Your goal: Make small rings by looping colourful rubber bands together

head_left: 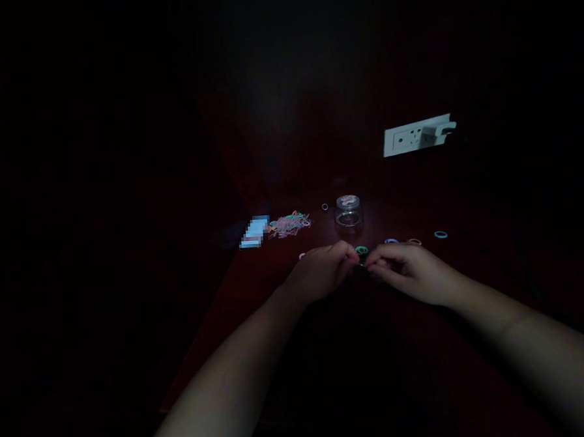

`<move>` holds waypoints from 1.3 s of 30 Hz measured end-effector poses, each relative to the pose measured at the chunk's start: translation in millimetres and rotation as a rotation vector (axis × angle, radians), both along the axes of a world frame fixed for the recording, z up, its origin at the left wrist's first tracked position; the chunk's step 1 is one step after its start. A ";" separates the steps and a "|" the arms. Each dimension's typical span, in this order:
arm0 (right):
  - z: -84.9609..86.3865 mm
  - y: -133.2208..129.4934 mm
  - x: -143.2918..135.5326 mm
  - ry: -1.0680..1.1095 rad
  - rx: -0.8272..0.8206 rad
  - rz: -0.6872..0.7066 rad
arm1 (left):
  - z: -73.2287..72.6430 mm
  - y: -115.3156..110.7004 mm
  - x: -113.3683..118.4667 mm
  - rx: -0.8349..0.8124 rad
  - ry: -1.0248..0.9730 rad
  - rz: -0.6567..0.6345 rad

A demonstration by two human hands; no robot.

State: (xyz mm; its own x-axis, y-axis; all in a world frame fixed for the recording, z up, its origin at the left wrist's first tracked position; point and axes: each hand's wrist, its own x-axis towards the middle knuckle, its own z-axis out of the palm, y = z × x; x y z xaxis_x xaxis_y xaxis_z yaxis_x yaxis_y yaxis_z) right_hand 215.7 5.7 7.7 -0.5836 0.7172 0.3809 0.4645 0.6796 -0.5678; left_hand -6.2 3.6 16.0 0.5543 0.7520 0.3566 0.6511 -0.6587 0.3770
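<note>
Here we are at the dark red worktop [256, 272], and both hands meet over it, to the right of its slanting left edge. The left hand [324, 266] comes in with its fingers drawn together, thumb against forefinger at the tips. Opposite it, the right hand [417, 270] matches the pose, fingertips nearly closed in a pinch, palm hollow. And there, right between the two pinches, is a small thing [362, 265] with a pale glint, held at the tips, too small and dim to make out!

Just beyond the fingertips lie green bands [361, 249]. Out to the right, a loose row: a violet band [391, 241] and a tan band [414, 242] just past the right hand, then a teal band [440, 235] on its own. A pink band [302, 256] peeks out beside the left hand.

Farther back, a clear jar [349, 217] stands upright, lid [348, 200] on top, a small ring [325, 207] lying to its left. Toward the far left corner, a tangled heap of colourful bands [290, 225] sits right beside a bright, blurred-out rectangle [254, 231] at the left edge. Up above on the right, a white socket panel [403, 140] carries a plug [441, 130].
</note>
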 end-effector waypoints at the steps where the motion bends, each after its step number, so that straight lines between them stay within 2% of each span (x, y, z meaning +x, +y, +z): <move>1: -0.4 0.1 0.0 -0.001 -0.004 -0.005 | -0.3 0.1 -0.5 0.006 -0.005 -0.004; 12: -1.6 2.2 -0.4 0.054 0.059 -0.021 | -0.6 -6.2 -2.3 -0.004 -0.110 -0.067; 22: -4.8 3.2 -0.2 0.076 0.057 -0.035 | -3.9 -5.2 -0.8 0.074 -0.083 -0.036; 39: -5.6 2.5 0.1 0.095 0.059 -0.044 | -7.3 -1.2 -1.6 0.106 -0.077 -0.004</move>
